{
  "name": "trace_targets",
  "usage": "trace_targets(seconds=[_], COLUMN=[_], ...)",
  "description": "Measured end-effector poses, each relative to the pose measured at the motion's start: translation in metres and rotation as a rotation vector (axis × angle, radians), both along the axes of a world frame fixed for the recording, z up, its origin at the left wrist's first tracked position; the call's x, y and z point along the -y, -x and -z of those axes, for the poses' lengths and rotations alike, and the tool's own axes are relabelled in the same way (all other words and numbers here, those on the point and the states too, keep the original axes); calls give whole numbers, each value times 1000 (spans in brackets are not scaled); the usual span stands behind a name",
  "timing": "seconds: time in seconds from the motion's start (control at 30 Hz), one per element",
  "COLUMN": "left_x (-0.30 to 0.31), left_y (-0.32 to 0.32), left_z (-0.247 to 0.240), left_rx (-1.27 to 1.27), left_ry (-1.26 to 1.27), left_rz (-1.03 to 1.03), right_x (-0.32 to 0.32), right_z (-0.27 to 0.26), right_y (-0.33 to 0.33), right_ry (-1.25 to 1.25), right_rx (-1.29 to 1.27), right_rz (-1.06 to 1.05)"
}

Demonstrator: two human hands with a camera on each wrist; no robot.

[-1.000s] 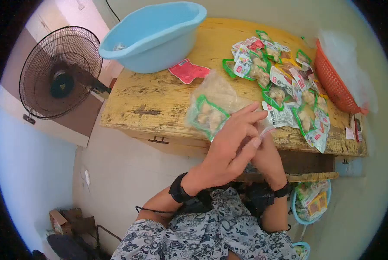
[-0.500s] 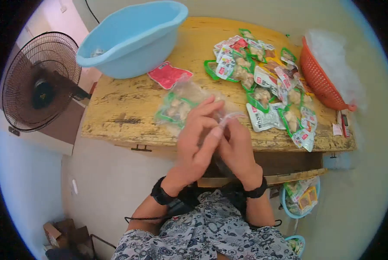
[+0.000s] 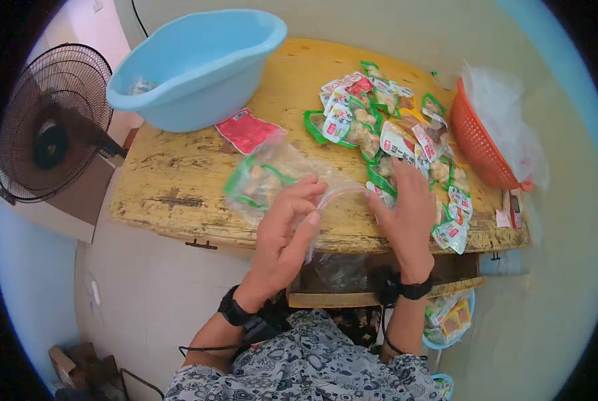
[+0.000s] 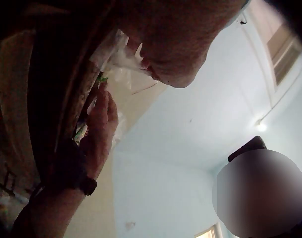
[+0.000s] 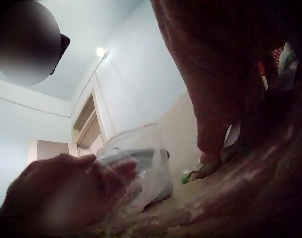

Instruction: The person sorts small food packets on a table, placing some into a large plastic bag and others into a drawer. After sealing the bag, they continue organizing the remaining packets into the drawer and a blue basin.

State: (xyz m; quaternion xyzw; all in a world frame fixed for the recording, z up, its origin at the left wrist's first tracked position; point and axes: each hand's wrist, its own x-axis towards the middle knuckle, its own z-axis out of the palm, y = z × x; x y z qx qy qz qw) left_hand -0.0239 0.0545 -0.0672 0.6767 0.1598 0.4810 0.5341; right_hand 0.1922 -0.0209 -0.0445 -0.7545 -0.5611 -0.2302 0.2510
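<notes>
My left hand (image 3: 282, 234) pinches the mouth of a clear plastic bag (image 3: 302, 160) lying over the front of the worn yellow table. Inside the bag shows a green-edged packet (image 3: 264, 186) of pale, lumpy food. To the right, my right hand (image 3: 409, 217) reaches over the near end of a pile of similar packets, its fingers extended and partly covering a green-and-white packet (image 3: 379, 177). In the right wrist view, the fingertips of the right hand (image 5: 208, 129) come down at a green-edged packet (image 5: 188, 177), and the open bag (image 5: 151, 173) stands out beside the left hand.
A light blue basin (image 3: 198, 73) stands at the back left, with a red packet (image 3: 249, 131) before it. An orange basket (image 3: 483, 144) holding clear plastic bags sits at the right. Below the table edge, a drawer (image 3: 352, 294) is pulled out. A fan (image 3: 51, 127) stands on the left.
My right hand has let go of the bag's mouth and moved right to the pile of packets. The left hand keeps hold of the bag, whose mouth now spreads wider.
</notes>
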Motion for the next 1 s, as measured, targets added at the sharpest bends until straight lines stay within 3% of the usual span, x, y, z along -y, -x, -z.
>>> trace_targets(seconds=[0.07, 0.17, 0.27, 0.37, 0.57, 0.7, 0.9, 1.0], left_x=[-1, -1, -1, -2, -1, 0, -1, 4], left_y=[1, 2, 2, 3, 1, 1, 0, 0], left_z=[1, 2, 2, 0, 1, 4, 6, -3], left_rx=[-4, -13, -13, -32, 3, 20, 53, 60], left_ry=[-24, -56, -57, -70, -43, 4, 39, 181], left_rz=[-1, 1, 14, 9, -1, 15, -24, -22], right_x=[-6, -8, -8, -4, 16, 31, 20, 4], right_z=[3, -7, -4, 1, -33, -53, -42, -22], right_y=[3, 9, 9, 0, 12, 20, 20, 24], right_ry=[61, 131, 63, -176, -392, -256, -56, -78], right_rx=[21, -155, -260, -253, -490, -665, -631, -344], right_rz=[36, 74, 38, -81, -172, -303, -293, -331])
